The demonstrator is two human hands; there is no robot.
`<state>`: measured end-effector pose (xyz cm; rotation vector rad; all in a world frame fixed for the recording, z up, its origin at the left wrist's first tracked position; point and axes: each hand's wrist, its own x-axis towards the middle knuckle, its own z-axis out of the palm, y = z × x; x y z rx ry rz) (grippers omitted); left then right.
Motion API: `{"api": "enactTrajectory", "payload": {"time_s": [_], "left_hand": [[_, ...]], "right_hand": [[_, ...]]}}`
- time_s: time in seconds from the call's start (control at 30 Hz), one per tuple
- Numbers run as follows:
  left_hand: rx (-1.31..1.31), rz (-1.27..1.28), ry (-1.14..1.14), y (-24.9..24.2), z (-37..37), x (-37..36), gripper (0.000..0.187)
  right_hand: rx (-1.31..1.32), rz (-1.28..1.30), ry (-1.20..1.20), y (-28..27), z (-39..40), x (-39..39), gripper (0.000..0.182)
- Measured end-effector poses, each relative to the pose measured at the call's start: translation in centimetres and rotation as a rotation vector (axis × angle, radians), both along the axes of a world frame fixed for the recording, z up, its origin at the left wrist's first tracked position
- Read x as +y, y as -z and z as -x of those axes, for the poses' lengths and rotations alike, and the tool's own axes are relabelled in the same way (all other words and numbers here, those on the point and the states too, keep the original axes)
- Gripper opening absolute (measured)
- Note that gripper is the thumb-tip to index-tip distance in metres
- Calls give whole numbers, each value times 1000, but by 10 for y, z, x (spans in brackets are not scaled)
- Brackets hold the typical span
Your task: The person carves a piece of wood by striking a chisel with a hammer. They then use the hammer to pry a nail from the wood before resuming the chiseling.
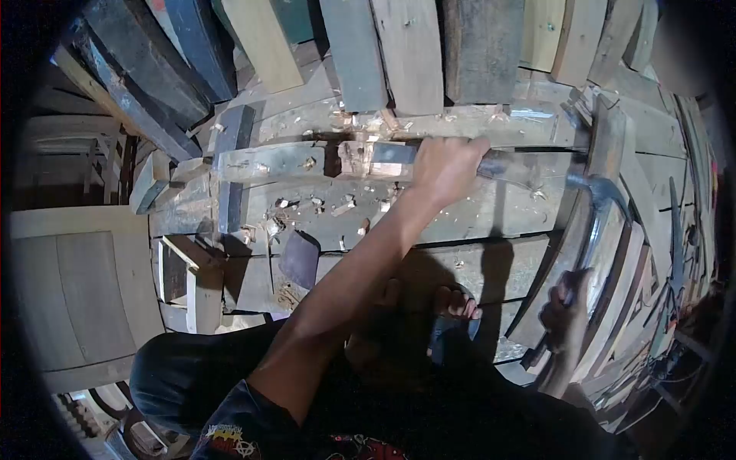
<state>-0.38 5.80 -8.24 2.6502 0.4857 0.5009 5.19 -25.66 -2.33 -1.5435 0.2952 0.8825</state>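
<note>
My left hand is closed around a chisel, which lies nearly flat along a wooden beam. Its blade points left toward a cut recess in the beam. The dark butt of its handle sticks out to the right of my fist. Off to the right, my right hand grips a hammer by the lower handle. The hammer head is up, near the beam's right end and apart from the chisel. Pale wood chips are scattered around the beam.
Several boards stand along the far side. More planks are stacked at right, beside a handsaw. A short block crosses under the beam's left end. A purple-grey piece and my feet are nearer. A panelled wooden piece is at left.
</note>
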Motion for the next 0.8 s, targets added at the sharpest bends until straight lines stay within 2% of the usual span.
{"api": "enactTrajectory", "payload": {"time_s": [0.1,0.17,0.23,0.3,0.37,0.43,0.47,0.5,0.57,0.63,0.73,0.8], "left_hand": [[-175,74,-65,-19,-4,3,22],[-261,215,-13,-37,-12,-8,24],[-419,277,66,-50,-21,-23,25],[-281,181,82,-65,-27,-32,26],[-293,245,61,-62,-26,-32,23],[-386,380,16,-39,-28,-25,20],[-301,307,1,-29,-33,-25,20],[-281,308,0,-31,-33,-26,20],[-236,313,-8,-35,-32,-27,20],[-240,294,11,-35,-31,-26,23],[-108,329,48,-31,-32,-29,31],[-177,235,56,-23,-33,-34,20]], "right_hand": [[-88,-100,165,-35,-20,-13,50],[-271,-118,351,-52,-33,-17,50],[-339,-226,184,-70,-43,-37,49],[-326,-260,358,-76,-51,-49,49],[-300,-399,228,-75,-49,-58,47],[-279,-349,171,-74,-46,-54,47],[-270,-327,142,-73,-43,-50,46],[-330,-161,400,-71,-37,-33,46],[-256,-339,-43,-69,-39,-35,47],[-284,-230,285,-70,-26,-22,49],[-411,-136,276,-71,-31,-42,51],[-489,-337,161,-72,-46,-47,52]]}}
